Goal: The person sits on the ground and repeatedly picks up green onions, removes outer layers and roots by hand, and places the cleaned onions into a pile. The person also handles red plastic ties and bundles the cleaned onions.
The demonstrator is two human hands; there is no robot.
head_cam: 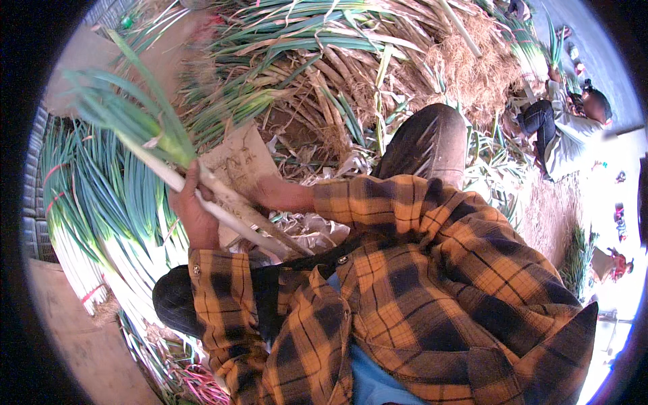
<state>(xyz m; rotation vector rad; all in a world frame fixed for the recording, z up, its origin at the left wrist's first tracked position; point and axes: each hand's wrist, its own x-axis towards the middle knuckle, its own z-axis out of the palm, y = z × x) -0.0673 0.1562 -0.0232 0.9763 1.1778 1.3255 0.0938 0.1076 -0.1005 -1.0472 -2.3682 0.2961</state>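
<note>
My left hand [196, 212] is closed around the white shanks of two long green onions [223, 195], whose green leaves fan out toward the upper left. One stalk has a clean white shank, while the other is covered in brownish outer skin. Their lower ends point toward my lap. My right hand [271, 192] is beside the brownish stalk, blurred, with its fingers partly hidden behind it; whether it grips the stalk cannot be told. A soiled light-coloured board [243, 157] lies behind the hands.
A large heap of untrimmed green onions [349, 71] with roots lies ahead. Cleaned onions [136, 212], some bundled with red ties, lie at my left near a crate [36, 202]. Peeled leaves [491, 172] litter the ground. Another person [567, 126] sits at the right.
</note>
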